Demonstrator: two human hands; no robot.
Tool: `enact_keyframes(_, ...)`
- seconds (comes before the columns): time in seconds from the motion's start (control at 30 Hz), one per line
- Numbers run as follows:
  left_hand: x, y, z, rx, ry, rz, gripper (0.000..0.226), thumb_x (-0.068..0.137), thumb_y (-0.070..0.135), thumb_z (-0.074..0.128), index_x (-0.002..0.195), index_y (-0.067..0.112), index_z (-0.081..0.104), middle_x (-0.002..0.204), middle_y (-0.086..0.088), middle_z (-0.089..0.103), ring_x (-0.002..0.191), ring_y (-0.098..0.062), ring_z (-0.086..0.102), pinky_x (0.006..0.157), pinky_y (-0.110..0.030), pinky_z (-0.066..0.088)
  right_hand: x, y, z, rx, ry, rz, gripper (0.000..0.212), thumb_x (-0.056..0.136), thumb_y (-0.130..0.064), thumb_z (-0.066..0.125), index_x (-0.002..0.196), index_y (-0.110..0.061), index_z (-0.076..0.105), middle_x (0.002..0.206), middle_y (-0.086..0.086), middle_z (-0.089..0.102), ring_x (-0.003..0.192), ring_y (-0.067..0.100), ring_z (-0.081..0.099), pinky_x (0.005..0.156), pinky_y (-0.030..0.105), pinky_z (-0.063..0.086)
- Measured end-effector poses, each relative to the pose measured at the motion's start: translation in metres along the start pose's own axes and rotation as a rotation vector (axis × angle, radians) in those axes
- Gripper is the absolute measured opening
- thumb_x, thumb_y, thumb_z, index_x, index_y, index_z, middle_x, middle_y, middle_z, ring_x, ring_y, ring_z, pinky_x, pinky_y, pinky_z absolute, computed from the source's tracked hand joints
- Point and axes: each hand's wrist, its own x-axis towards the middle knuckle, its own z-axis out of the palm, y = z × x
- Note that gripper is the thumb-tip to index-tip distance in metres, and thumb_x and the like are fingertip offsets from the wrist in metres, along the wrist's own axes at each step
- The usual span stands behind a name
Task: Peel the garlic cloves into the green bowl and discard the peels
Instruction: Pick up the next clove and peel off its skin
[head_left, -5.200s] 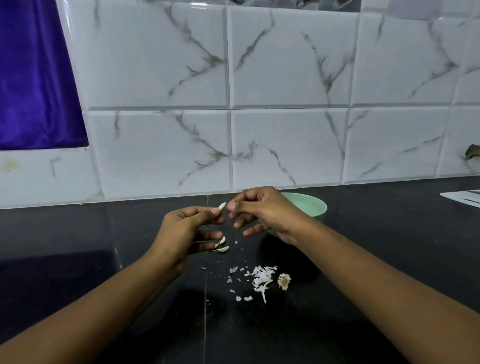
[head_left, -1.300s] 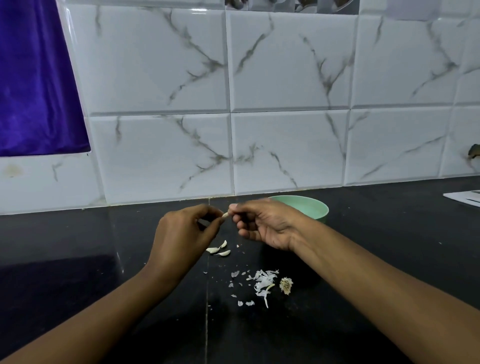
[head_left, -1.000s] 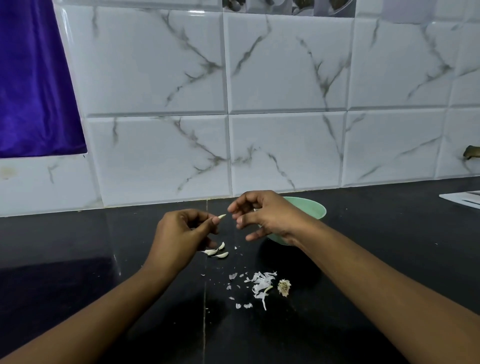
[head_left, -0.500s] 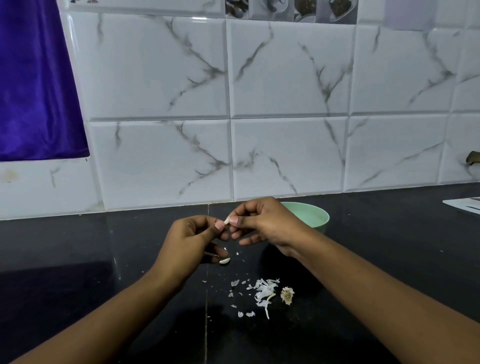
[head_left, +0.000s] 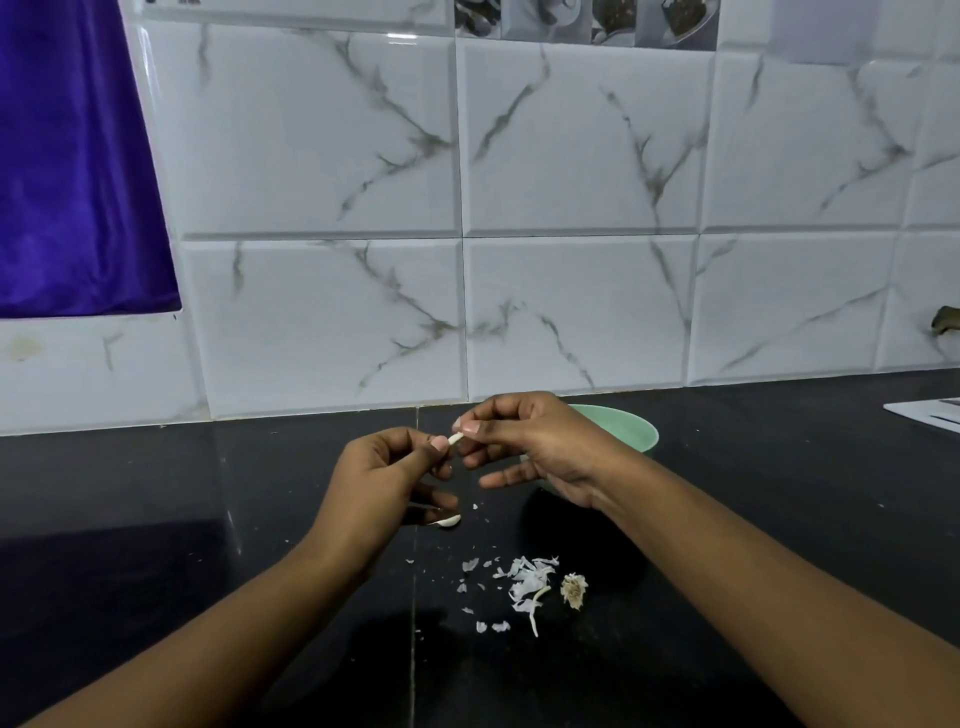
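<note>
Item I log: one garlic clove (head_left: 455, 439), pinched at its ends by the left hand (head_left: 379, 483) and the right hand (head_left: 535, 447). Green bowl (head_left: 631, 434) sits just behind the right hand. Peels (head_left: 524, 587) lie scattered nearer me than both hands.

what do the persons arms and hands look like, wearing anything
Two bare arms, no sleeves in view: the left arm and the right arm show no watch or bracelet. The left hand and right hand are ungloved, with no rings visible; the nails look short and unpainted.

Glossy black counter (head_left: 779, 499), glazed marble-look tiles (head_left: 582, 140), possibly plastic bowl (head_left: 641, 434)
</note>
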Motion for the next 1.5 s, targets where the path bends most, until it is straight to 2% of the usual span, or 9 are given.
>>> enact_keyframes(0.3, -0.002, 0.0, 0.001, -0.004, -0.022, -0.094, 0.019, 0.093, 0.011, 0.056, 0.076, 0.007, 0.061, 0.064, -0.003, 0.062, 0.052, -0.02, 0.064, 0.048, -0.027, 0.052, 0.004, 0.01, 0.005, -0.111, 0.031, -0.109, 0.011, 0.086, -0.002, 0.064, 0.08, -0.011, 0.064, 0.063, -0.004, 0.067, 0.061, 0.005, 0.064, 0.059, 0.019, 0.055)
enact_keyframes(0.63, -0.001, 0.003, 0.0, -0.12, -0.101, -0.293, 0.018, 0.094, 0.015, 0.048, 0.081, 0.009, 0.06, 0.066, -0.001, 0.057, 0.048, -0.015, 0.059, 0.046, -0.026, 0.051, 0.005, 0.012, 0.006, -0.413, 0.016, -0.258, 0.02, 0.089, -0.004, 0.062, 0.08, -0.021, 0.061, 0.074, -0.002, 0.06, 0.072, 0.007, 0.06, 0.067, 0.023, 0.056)
enact_keyframes(0.83, -0.001, -0.003, -0.001, 0.058, -0.024, -0.027, 0.013, 0.092, 0.018, 0.059, 0.092, 0.007, 0.066, 0.081, -0.005, 0.067, 0.06, -0.022, 0.068, 0.047, -0.026, 0.051, 0.007, 0.012, 0.001, -0.212, 0.08, -0.114, 0.01, 0.087, -0.005, 0.065, 0.08, -0.012, 0.062, 0.069, 0.002, 0.064, 0.061, 0.006, 0.063, 0.062, 0.025, 0.055)
enact_keyframes(0.97, 0.001, -0.004, -0.004, 0.192, 0.047, 0.111, 0.001, 0.081, 0.011, 0.072, 0.08, 0.011, 0.072, 0.07, -0.011, 0.07, 0.059, -0.024, 0.07, 0.057, -0.035, 0.057, 0.003, 0.009, 0.002, -0.17, 0.084, -0.085, 0.008, 0.085, -0.007, 0.068, 0.079, -0.01, 0.064, 0.064, 0.001, 0.065, 0.059, 0.008, 0.063, 0.057, 0.023, 0.056)
enact_keyframes(1.17, 0.001, -0.004, -0.003, 0.192, 0.07, 0.144, 0.004, 0.08, 0.009, 0.073, 0.076, 0.01, 0.072, 0.069, -0.013, 0.07, 0.052, -0.018, 0.067, 0.051, -0.027, 0.054, 0.0, 0.004, 0.004, -0.078, 0.091, -0.008, 0.018, 0.089, -0.02, 0.064, 0.075, -0.009, 0.064, 0.063, 0.003, 0.065, 0.052, 0.01, 0.06, 0.053, 0.024, 0.054)
enact_keyframes(1.23, 0.0, -0.004, -0.001, 0.184, 0.051, 0.138, 0.003, 0.08, 0.011, 0.073, 0.077, 0.01, 0.072, 0.067, -0.01, 0.069, 0.052, -0.018, 0.067, 0.052, -0.028, 0.054, -0.001, 0.0, 0.002, -0.114, 0.143, 0.024, 0.033, 0.092, -0.029, 0.059, 0.066, -0.009, 0.062, 0.053, 0.002, 0.059, 0.043, 0.01, 0.054, 0.047, 0.022, 0.05)
enact_keyframes(1.3, 0.0, -0.004, 0.0, 0.164, 0.039, 0.12, 0.004, 0.08, 0.012, 0.073, 0.077, 0.01, 0.072, 0.066, -0.006, 0.069, 0.053, -0.018, 0.067, 0.054, -0.031, 0.054, -0.001, -0.003, -0.002, -0.212, 0.183, 0.03, 0.037, 0.091, -0.026, 0.062, 0.057, -0.01, 0.058, 0.042, -0.002, 0.052, 0.035, 0.009, 0.045, 0.042, 0.019, 0.044)
enact_keyframes(1.4, 0.001, -0.002, -0.001, 0.096, 0.046, 0.088, 0.004, 0.081, 0.011, 0.072, 0.077, 0.009, 0.071, 0.068, -0.007, 0.069, 0.053, -0.021, 0.066, 0.052, -0.03, 0.054, -0.002, -0.007, -0.008, -0.258, 0.158, 0.019, 0.029, 0.085, -0.015, 0.069, 0.058, -0.008, 0.057, 0.041, -0.004, 0.05, 0.035, 0.008, 0.043, 0.039, 0.019, 0.044)
enact_keyframes(1.5, 0.001, -0.001, -0.001, 0.04, 0.052, 0.064, 0.005, 0.082, 0.01, 0.07, 0.077, 0.008, 0.071, 0.069, -0.007, 0.069, 0.053, -0.022, 0.065, 0.048, -0.028, 0.052, -0.007, -0.011, -0.011, -0.292, 0.066, -0.003, 0.014, 0.08, -0.009, 0.073, 0.073, -0.005, 0.061, 0.055, -0.002, 0.058, 0.046, 0.006, 0.053, 0.048, 0.021, 0.052)
